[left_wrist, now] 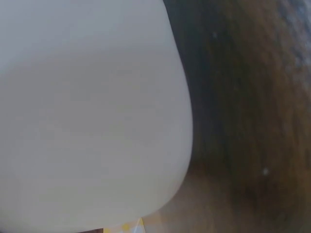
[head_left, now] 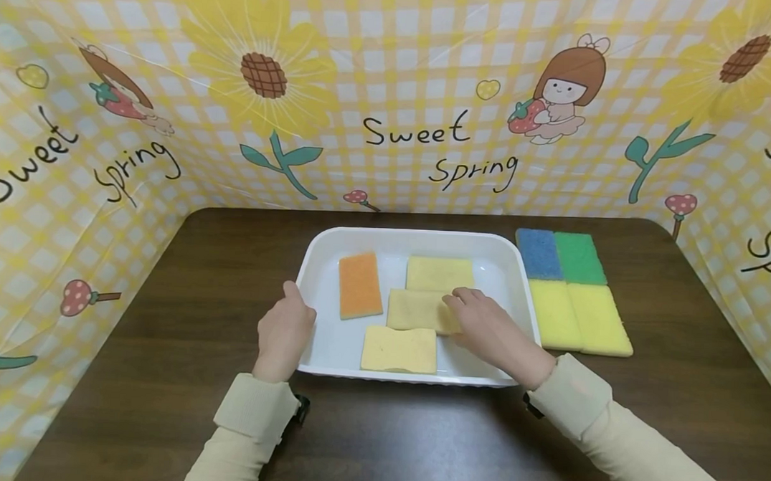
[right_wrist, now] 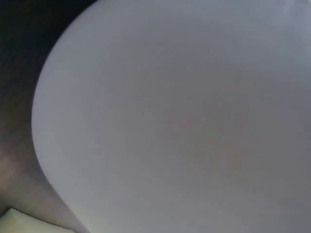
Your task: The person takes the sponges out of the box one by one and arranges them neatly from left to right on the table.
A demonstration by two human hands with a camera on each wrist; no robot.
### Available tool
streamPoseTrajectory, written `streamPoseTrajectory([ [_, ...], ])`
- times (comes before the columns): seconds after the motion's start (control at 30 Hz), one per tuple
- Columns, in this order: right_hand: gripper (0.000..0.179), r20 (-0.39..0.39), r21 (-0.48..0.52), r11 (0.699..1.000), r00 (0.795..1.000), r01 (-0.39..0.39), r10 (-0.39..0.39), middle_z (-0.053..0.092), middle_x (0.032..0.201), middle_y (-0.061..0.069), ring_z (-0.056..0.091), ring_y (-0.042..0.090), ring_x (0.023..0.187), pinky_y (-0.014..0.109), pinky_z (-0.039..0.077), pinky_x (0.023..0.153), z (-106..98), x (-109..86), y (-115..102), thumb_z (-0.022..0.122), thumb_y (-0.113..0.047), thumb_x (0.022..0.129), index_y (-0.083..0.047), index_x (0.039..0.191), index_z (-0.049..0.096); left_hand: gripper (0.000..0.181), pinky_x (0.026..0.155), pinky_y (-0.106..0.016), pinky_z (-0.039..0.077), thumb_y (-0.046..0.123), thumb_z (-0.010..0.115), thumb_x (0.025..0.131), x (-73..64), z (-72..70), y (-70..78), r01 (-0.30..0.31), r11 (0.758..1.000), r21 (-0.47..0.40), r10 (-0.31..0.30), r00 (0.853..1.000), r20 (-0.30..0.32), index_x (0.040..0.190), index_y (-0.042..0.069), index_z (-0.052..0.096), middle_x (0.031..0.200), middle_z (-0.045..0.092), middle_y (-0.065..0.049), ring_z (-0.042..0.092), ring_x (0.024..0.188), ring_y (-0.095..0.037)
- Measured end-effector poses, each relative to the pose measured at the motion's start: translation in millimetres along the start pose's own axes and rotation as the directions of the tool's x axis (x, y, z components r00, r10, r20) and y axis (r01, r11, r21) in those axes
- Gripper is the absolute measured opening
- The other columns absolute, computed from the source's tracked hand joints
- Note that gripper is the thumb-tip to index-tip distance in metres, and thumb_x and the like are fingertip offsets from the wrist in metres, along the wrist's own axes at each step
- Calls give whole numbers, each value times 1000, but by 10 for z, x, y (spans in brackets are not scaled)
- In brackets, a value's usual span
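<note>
A white tray (head_left: 348, 346) stands on the brown table, and its pale wall (left_wrist: 97, 121) fills much of the left wrist view. My left hand (head_left: 284, 333) holds the tray's left rim. Inside the tray, an orange sponge (head_left: 360, 286) lies on the left. To its right, three pale yellow sponges form a column: a back one (head_left: 438, 273), a middle one (head_left: 417, 310) and a front one (head_left: 399, 349) with curved-in long sides. With bent fingers, my right hand (head_left: 488, 327) grips the right end of the middle sponge, covering it; the thumb is mostly hidden.
Right of the tray, a blue pad (head_left: 540, 254) and a green pad (head_left: 581, 258) lie behind two bright yellow sponges (head_left: 579, 317), edges together. The dark wooden table (head_left: 179, 375) extends around the tray. A yellow checked cloth (head_left: 406, 69) hangs behind and along both sides.
</note>
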State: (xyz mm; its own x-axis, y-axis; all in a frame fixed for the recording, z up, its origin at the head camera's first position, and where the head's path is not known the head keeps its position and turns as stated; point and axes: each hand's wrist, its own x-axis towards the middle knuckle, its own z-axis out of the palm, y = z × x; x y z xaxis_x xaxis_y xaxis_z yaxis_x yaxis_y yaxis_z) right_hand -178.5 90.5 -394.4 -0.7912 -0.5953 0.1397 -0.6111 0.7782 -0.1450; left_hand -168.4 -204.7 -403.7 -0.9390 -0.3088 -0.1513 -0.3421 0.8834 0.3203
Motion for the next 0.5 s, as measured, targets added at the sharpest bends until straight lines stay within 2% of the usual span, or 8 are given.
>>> streamPoseTrajectory([
  [0.17,53,57,29,999,998,-31,29,58,117,22,58,36,106,45,48,90,27,21,-22,77,-16,77,5,120,56,36,51,-38,42,12,47,92,2,-5,-13,-13,1000,6,13,1000,-14,119,-8,35,75,61,-22,57,59,-27],
  [0.4,48,42,-12,1000,999,26,-26,59,100,13,59,27,87,40,50,78,129,97,-4,84,-18,68,0,104,58,35,50,-37,42,12,46,92,-5,-6,-18,-17,1000,-2,17,1000,-7,118,-8,35,74,60,-21,57,58,-27],
  [0.5,48,44,-14,999,999,28,-28,57,96,11,57,25,84,39,49,76,159,122,0,85,-18,66,-1,102,57,35,49,-36,41,12,47,92,-5,-3,-19,-20,1000,0,20,1000,-12,118,-9,36,72,60,-20,56,57,-26],
])
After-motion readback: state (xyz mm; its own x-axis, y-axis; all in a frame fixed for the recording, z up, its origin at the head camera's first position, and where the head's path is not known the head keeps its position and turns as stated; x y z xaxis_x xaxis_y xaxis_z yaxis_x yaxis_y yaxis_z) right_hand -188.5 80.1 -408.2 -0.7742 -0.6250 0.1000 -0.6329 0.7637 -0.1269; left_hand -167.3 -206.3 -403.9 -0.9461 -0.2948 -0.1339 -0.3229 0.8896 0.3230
